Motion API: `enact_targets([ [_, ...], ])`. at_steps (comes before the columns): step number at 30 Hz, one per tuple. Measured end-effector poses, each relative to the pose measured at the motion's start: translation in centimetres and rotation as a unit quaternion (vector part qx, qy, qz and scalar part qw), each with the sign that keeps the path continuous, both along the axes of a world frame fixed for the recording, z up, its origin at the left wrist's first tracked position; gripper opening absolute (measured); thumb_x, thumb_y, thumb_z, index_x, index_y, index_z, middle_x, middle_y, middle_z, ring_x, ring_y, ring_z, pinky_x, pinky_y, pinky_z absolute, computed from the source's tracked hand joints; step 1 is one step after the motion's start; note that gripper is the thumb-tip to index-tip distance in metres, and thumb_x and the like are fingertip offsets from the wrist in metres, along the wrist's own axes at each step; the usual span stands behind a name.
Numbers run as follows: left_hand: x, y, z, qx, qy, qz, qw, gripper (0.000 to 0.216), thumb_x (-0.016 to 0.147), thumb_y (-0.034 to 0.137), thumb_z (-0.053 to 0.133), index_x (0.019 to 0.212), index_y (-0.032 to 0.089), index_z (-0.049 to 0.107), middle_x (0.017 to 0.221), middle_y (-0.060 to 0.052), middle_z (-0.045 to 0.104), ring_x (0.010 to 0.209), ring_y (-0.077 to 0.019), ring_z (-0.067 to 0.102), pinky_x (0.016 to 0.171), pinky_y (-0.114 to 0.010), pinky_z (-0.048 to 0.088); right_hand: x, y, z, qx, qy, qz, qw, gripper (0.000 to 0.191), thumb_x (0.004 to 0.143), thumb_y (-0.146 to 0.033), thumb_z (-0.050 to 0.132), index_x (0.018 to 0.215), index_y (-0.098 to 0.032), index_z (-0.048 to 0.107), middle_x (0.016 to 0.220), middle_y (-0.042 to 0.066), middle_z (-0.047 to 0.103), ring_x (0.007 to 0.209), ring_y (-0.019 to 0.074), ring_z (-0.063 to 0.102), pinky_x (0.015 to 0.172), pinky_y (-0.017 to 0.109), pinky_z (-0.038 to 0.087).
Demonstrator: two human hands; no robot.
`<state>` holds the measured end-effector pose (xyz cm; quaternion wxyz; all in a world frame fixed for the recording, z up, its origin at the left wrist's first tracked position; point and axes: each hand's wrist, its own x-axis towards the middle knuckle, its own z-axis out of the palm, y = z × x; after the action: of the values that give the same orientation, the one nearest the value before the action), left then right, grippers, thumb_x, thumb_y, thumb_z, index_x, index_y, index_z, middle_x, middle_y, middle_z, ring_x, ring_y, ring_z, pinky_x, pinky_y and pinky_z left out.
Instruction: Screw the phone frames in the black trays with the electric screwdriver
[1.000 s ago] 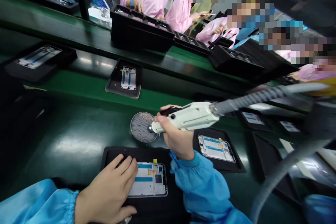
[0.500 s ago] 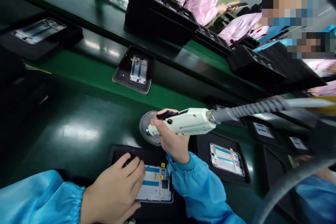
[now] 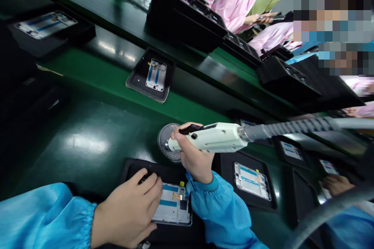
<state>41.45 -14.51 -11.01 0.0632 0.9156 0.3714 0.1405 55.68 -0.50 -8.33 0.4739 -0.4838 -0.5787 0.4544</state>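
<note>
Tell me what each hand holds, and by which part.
Right hand grips the white handheld tool around its front end. Left hand holds nothing, resting flat on the phone frame.

I'm looking down on a phone assembly line in an electronics factory.

A green conveyor belt (image 3: pixel 96 81) carries phone frames (image 3: pixel 156 74) in black carrier trays (image 3: pixel 136 79). Stacked trays (image 3: pixel 187 27) line the far bench where people in pink smocks (image 3: pixel 239 4) work. At my station there's a corded electric screwdriver (image 3: pixel 216 138).
</note>
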Motion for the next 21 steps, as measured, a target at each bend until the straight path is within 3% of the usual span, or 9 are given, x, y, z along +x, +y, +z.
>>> enact_targets([
  [5, 0.0, 0.0, -0.1, -0.005, -0.005, 0.004, 1.000, 0.060, 0.099, 0.052, 0.040, 0.130, 0.006, 0.063, 0.132, -0.020, 0.062, 0.120, -0.0362, 0.055, 0.107, -0.053, 0.031, -0.3, -0.3, 0.9, -0.002, -0.015, -0.008, 1.000, 0.024, 0.074, -0.037, 0.070, 0.091, -0.023, 0.058, 0.079, 0.003, 0.059, 0.082, 0.0221, 0.062, 0.075, 0.042, 0.055],
  [8, 0.1, 0.0, -0.2, 0.004, -0.006, 0.006, 1.000, 0.061, 0.099, 0.052, 0.039, 0.129, 0.005, 0.063, 0.132, -0.019, 0.063, 0.119, -0.0362, 0.056, 0.106, -0.053, 0.031, 0.7, -0.4, 3.4, 0.021, 0.059, -0.020, 0.998, 0.022, 0.071, -0.030, 0.069, 0.090, -0.024, 0.058, 0.071, 0.000, 0.054, 0.070, 0.0179, 0.058, 0.069, 0.038, 0.052],
  [11, 0.2, -0.1, -0.3, 0.018, -0.017, 0.016, 1.000, 0.060, 0.098, 0.052, 0.040, 0.126, 0.006, 0.065, 0.130, -0.018, 0.064, 0.117, -0.0361, 0.057, 0.106, -0.053, 0.030, 2.7, -0.6, 6.6, 0.040, 0.186, -0.057, 0.980, 0.018, 0.065, -0.022, 0.066, 0.081, -0.024, 0.059, 0.065, -0.003, 0.043, 0.062, 0.0122, 0.048, 0.062, 0.031, 0.046],
  [14, 0.3, -0.2, -0.6, 0.025, -0.027, 0.027, 0.999, 0.058, 0.097, 0.053, 0.043, 0.123, 0.007, 0.068, 0.130, -0.017, 0.065, 0.116, -0.0359, 0.057, 0.106, -0.053, 0.030, 4.8, -1.1, 9.0, 0.040, 0.245, -0.092, 0.964, 0.019, 0.059, -0.018, 0.066, 0.076, -0.022, 0.059, 0.063, -0.005, 0.034, 0.058, 0.0096, 0.038, 0.056, 0.024, 0.039],
  [21, 0.3, -0.2, -1.0, 0.019, -0.035, 0.029, 0.999, 0.058, 0.096, 0.054, 0.046, 0.124, 0.009, 0.068, 0.129, -0.018, 0.065, 0.117, -0.0358, 0.058, 0.107, -0.052, 0.030, 6.3, -2.7, 10.2, 0.040, 0.261, -0.124, 0.956, 0.020, 0.057, -0.015, 0.067, 0.076, -0.021, 0.061, 0.063, -0.006, 0.027, 0.059, 0.0096, 0.031, 0.054, 0.022, 0.034],
])
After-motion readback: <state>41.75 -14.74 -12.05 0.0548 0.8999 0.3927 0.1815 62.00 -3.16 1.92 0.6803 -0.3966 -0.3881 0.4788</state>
